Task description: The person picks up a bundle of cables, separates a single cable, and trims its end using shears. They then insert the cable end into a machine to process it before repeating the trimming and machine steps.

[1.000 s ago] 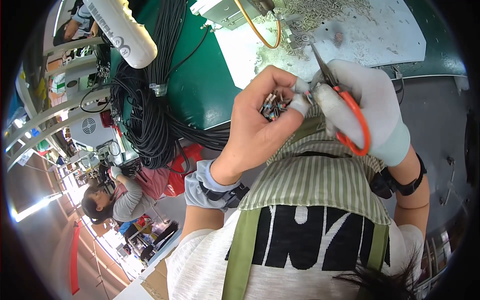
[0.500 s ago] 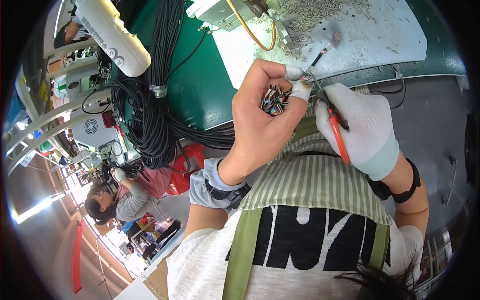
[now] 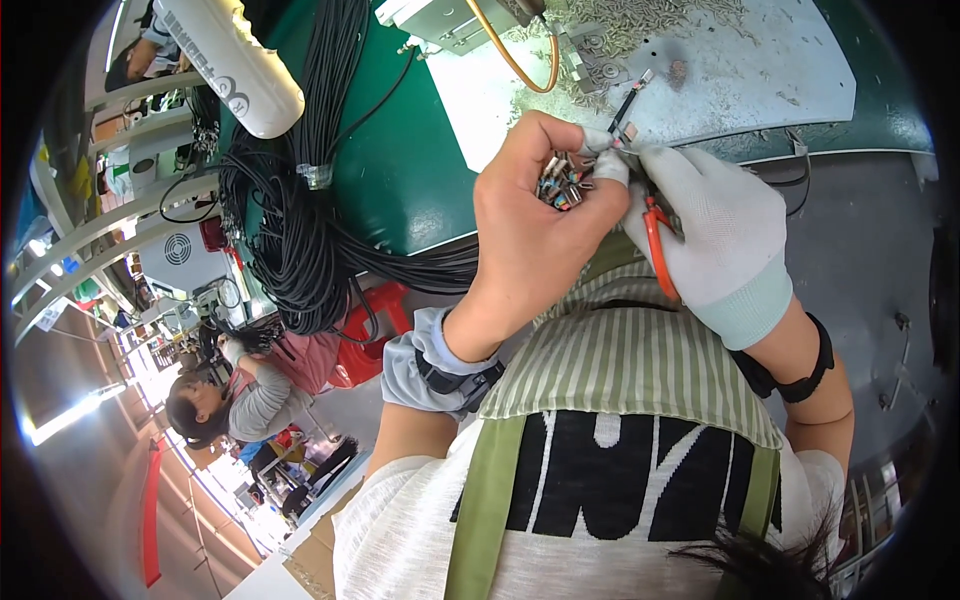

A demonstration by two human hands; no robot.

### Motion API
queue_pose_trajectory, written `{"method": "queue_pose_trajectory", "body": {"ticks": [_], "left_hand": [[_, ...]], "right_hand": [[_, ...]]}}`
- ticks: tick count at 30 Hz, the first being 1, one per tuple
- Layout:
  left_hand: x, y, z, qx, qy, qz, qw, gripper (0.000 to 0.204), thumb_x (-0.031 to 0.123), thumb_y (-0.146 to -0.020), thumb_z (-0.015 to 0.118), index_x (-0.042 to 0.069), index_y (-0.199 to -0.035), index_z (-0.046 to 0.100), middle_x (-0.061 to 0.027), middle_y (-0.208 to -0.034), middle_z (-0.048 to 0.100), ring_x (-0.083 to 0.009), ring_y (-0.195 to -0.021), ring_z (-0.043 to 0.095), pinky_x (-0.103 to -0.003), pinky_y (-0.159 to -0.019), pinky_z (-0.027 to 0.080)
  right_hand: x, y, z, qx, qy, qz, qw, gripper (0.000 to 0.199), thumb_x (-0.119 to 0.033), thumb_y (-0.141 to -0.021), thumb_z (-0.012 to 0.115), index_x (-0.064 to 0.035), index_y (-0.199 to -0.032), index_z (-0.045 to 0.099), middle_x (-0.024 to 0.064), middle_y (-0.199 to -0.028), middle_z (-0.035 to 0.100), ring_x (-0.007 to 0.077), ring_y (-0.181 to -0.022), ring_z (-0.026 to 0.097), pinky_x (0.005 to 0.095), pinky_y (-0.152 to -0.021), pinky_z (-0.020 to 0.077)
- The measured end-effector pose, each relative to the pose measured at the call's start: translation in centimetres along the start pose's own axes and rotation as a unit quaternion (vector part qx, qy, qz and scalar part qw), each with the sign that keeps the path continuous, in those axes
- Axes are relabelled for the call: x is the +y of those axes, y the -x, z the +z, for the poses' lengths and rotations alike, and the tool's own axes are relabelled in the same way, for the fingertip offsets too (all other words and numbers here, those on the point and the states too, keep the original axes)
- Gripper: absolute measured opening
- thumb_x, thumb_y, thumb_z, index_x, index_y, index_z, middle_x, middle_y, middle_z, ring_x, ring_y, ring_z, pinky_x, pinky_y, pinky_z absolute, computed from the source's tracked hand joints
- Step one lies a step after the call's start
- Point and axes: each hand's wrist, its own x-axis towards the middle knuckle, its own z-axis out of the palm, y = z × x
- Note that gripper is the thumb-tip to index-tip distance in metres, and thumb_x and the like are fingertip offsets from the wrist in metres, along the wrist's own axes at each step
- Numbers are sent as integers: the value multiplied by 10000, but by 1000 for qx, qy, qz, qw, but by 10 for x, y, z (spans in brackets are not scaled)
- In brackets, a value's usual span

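Note:
My left hand (image 3: 535, 225), bare except for white covers on the thumb and forefinger tips, is closed around a bunch of small metal connectors (image 3: 565, 184) with coloured wires. Its covered tips pinch a short black cable end (image 3: 627, 102), whose silvery tip points up and away. In a white glove, my right hand (image 3: 715, 225) is closed on red-handled cutters (image 3: 660, 245), tucked in the palm; their jaws are mostly hidden. The right thumb and forefinger meet the left fingertips at the cable's near end, beside a small tan piece (image 3: 629, 131).
A white board (image 3: 740, 95) with many small metal bits lies on the green table (image 3: 400, 200). A machine (image 3: 450, 25) stands at its far edge. Bundled black cables (image 3: 290, 270) hang at left, beneath a white lamp tube (image 3: 240, 75). Another person (image 3: 250, 400) sits far left.
The cutters have dropped back into my right palm, away from the cable. My right fingertips have closed in on the cable end, and my left hand has shifted slightly right.

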Motion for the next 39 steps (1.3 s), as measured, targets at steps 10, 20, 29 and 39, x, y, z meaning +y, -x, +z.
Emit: {"method": "queue_pose_trajectory", "body": {"ticks": [10, 20, 29, 39], "left_hand": [[-16, -22, -20, -35, 90, -87, 992, 137, 18, -798, 673, 14, -892, 573, 23, -698, 539, -20, -590, 451, -196, -518, 375], [-29, -85, -37, -115, 229, -154, 954, 113, 54, -819, 681, 49, -866, 578, 38, -625, 513, -20, -486, 415, -185, -427, 304], [-21, -98, -47, -189, 82, -114, 972, 146, 70, -789, 716, 49, -853, 587, 20, -702, 575, -37, -544, 498, -191, -473, 389], [-9, -78, -28, -109, 22, -15, 994, 220, 26, -745, 711, 10, -949, 627, 7, -792, 635, -60, -698, 564, -227, -619, 468]], "right_hand": [[24, -7, -5, -110, -224, 141, 958, 155, -170, -868, 600, -22, -825, 577, 125, -594, 524, 263, -545, 598, 314, -505, 455], [51, -91, -5, -228, -367, 222, 874, 251, -221, -910, 577, -2, -785, 584, 41, -551, 537, 89, -422, 511, 238, -395, 394], [52, -108, -12, -300, -488, 264, 776, 241, -180, -888, 639, 21, -778, 564, 84, -562, 581, 133, -424, 554, 263, -367, 405], [51, -110, -18, -329, -475, 325, 749, 209, -156, -895, 622, 21, -798, 567, 87, -554, 570, 149, -410, 554, 268, -358, 404]]}}
